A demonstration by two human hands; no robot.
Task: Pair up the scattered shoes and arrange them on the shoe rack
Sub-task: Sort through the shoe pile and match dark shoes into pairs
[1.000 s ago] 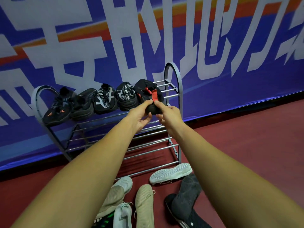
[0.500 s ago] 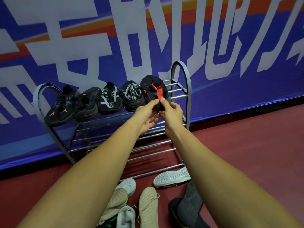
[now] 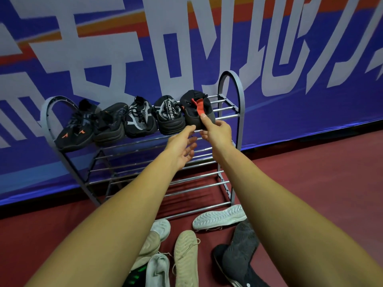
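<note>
Roughly halfway: five dark shoes [image 3: 170,118] line the top shelf [image 3: 227,116] of the shoe rack [image 3: 232,83]. White shoe [image 3: 217,217], beige shoe [image 3: 185,257] and grey shoe [image 3: 238,245] wait on the near floor [image 3: 310,183]. Soft black shoe [image 3: 193,119], red tab, sits at the shelf's right end. Your right hand [image 3: 215,131] fingers pinch its near edge; left hand [image 3: 182,148] fingers hang loose, holding nothing.

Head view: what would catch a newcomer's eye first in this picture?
Two bare arms reach from the bottom edge to the top shelf of a grey shoe rack, where the right hand holds a black shoe with a red tongue and the left hand is open beside it. Behind hangs a blue banner; pale shoes lie on the red floor.
</note>
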